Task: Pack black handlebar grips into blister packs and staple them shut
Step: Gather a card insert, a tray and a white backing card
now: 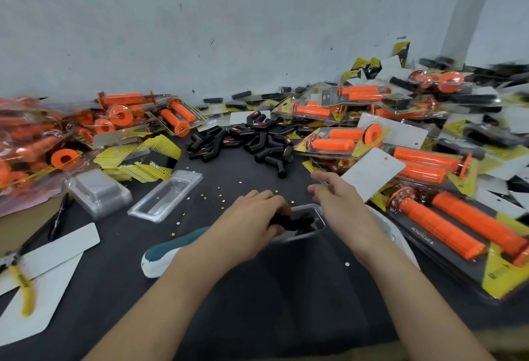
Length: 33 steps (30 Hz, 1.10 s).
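Grip (297, 221) partly in blister (321, 212), left hand (254, 217) curled round it, I think; right hand (337, 200) spread; stapling remains.

One blister tray (318, 213) low centre with one black grip (297, 221), two empty trays (166, 196) at middle left (one may be a stack), loose black grips (252, 143) heaped beyond counting, one pliers (21, 280), one pen (58, 219), many orange packs (343, 140).

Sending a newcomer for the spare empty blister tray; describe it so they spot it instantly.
On the dark table, just left of the left hand gripping a black grip, lies one clear blister tray. Unlike the stacked trays further left, it lies alone and empty.
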Available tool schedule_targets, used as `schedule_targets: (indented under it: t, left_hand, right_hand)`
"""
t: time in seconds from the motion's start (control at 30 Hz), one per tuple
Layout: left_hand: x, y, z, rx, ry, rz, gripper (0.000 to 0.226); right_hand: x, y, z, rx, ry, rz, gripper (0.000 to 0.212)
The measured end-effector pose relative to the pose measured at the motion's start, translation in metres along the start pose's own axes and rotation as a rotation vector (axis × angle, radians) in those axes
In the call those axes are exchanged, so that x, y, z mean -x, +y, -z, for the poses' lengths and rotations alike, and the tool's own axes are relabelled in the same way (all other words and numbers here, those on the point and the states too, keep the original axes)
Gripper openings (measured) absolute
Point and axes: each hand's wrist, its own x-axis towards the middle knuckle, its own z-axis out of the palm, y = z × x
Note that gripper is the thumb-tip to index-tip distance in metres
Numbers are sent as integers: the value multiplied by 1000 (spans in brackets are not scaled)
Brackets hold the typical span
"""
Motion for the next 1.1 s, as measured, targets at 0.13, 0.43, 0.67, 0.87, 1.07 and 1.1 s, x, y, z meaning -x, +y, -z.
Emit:
schedule_targets:
  t: [0.13, 0.43, 0.67, 0.87, 1.07, 1.1]
  left_hand:
    - [-1, -1, -5, 37, -54, -2, 28]
    - [-1, -7, 0, -21, -118, -25, 28]
    - [-7, -4, 13, 48, -1, -22, 25]
    - [-74, 27, 16, 248, 6, 59, 27]
    - [-95, -12, 33, 125, -9, 162, 29]
    - [-88, -29, 40, 94, 18, 210, 27]
  right_hand:
    - [0, 2, -3, 21, -32, -7, 31]
    - [0, 4, -1, 92, -13, 18, 27]
    - [-2, -4, 1, 55, 117, 143, 23]
    - [-10, -27, 29, -350, 446, 279, 29]
    - [-22, -27, 12, -327, 346, 176, 29]
    - [-25, -30, 4, -288, 285, 180, 28]
